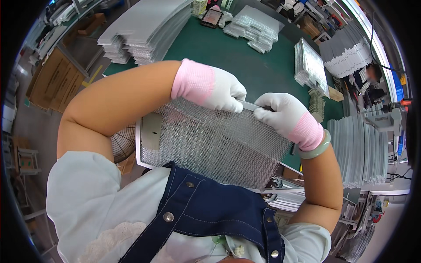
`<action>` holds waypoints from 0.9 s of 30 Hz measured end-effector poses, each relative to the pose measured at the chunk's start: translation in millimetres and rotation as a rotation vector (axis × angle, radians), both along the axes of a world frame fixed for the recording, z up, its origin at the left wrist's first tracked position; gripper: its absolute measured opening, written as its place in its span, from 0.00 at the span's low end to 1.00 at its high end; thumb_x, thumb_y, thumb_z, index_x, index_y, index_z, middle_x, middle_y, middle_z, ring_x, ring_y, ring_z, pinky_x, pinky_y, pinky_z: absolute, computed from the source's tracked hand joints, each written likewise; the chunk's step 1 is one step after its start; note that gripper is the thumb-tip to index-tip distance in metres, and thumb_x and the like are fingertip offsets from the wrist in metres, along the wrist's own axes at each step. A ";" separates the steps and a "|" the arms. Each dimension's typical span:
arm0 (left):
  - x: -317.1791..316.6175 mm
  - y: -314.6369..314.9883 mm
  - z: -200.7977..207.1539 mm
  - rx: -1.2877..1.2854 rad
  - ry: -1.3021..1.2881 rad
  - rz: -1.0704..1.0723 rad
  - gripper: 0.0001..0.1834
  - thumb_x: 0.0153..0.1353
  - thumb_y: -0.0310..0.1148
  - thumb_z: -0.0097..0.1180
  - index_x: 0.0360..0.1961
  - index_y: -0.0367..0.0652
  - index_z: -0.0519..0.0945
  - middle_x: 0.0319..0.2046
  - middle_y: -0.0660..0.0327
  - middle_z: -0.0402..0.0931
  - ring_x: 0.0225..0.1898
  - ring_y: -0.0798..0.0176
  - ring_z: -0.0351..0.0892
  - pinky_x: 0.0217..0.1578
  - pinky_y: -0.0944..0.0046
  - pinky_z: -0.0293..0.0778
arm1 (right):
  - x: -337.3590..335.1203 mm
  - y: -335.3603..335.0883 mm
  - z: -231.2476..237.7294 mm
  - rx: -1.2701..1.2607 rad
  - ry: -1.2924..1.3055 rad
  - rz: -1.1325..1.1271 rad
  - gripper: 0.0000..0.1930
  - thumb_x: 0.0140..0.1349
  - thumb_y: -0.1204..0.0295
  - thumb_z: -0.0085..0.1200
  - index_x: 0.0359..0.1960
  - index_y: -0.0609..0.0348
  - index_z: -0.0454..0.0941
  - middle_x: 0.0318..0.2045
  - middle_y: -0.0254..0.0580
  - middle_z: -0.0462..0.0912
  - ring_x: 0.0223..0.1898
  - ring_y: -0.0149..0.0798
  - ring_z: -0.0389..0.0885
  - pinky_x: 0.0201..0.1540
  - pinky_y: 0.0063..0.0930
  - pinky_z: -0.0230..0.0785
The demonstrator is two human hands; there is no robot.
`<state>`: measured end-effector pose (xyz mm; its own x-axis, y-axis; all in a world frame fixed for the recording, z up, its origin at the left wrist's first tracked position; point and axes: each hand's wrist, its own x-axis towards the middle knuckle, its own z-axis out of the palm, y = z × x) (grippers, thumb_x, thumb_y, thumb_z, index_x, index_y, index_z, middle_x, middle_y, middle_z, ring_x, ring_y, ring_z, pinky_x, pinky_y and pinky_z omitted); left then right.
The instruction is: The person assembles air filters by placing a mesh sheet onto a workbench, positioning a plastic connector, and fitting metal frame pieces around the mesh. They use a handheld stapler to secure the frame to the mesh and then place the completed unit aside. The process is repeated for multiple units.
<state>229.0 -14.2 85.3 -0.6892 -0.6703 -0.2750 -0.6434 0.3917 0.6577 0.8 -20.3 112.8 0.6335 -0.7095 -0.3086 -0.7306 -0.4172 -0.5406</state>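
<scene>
A silvery expanded-metal mesh sheet (215,144) lies in front of my body at the near side of the green worktable (228,65). At its far edge runs a narrow grey metal strip (249,105). My left hand (226,91), in a white glove with a pink cuff, pinches this strip from the left. My right hand (280,111), gloved the same way, is closed on the strip a short gap to the right. Both sets of fingertips partly cover the strip. Whether it is joined to the mesh is hard to tell.
Tall stacks of grey sheets (149,26) stand at the back left. Smaller silvery stacks (254,26) and a phone (212,17) lie farther back. More sheets (357,149) line the right side, with another person (368,79) beyond. A fan (123,143) stands at the left.
</scene>
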 end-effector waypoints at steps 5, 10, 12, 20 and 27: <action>-12.7 -12.5 -2.6 -0.007 -0.088 -0.090 0.20 0.68 0.44 0.47 0.42 0.35 0.77 0.30 0.53 0.77 0.35 0.55 0.77 0.40 0.56 0.72 | -8.8 -0.6 -13.7 -0.103 -0.104 0.059 0.16 0.66 0.62 0.53 0.42 0.65 0.81 0.30 0.53 0.83 0.33 0.49 0.83 0.40 0.37 0.73; -4.4 -7.9 -6.5 -0.041 -0.020 -0.100 0.20 0.69 0.45 0.47 0.35 0.36 0.74 0.28 0.53 0.73 0.33 0.55 0.75 0.39 0.55 0.70 | -17.7 9.5 -19.5 -0.542 0.070 0.134 0.16 0.67 0.59 0.52 0.33 0.61 0.79 0.25 0.51 0.80 0.32 0.53 0.81 0.36 0.43 0.72; -4.9 -8.6 -10.0 -0.036 -0.020 -0.115 0.20 0.70 0.45 0.46 0.35 0.36 0.74 0.28 0.53 0.73 0.33 0.56 0.75 0.40 0.55 0.70 | -18.9 11.5 -25.7 -0.658 0.100 0.144 0.16 0.67 0.59 0.52 0.30 0.60 0.77 0.24 0.49 0.79 0.31 0.53 0.80 0.35 0.44 0.72; -10.8 -7.3 -4.0 -0.022 -0.073 -0.063 0.20 0.71 0.45 0.45 0.40 0.35 0.76 0.28 0.53 0.76 0.34 0.55 0.78 0.39 0.55 0.72 | -23.5 4.3 -28.1 -0.638 -0.002 0.181 0.14 0.66 0.61 0.53 0.29 0.59 0.76 0.24 0.48 0.78 0.30 0.53 0.80 0.35 0.44 0.71; -16.3 -10.0 -12.1 -0.047 -0.032 -0.069 0.20 0.72 0.45 0.45 0.39 0.35 0.77 0.27 0.53 0.76 0.33 0.55 0.78 0.39 0.56 0.72 | -48.2 -2.5 -22.2 -0.217 -0.078 0.015 0.13 0.67 0.63 0.54 0.36 0.62 0.79 0.26 0.50 0.80 0.30 0.48 0.81 0.36 0.36 0.72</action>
<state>212.8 -24.2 73.2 -0.7256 -0.6342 -0.2671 -0.6343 0.4659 0.6169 -47.5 -22.8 90.7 0.6606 -0.7441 -0.0996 -0.6827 -0.5402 -0.4921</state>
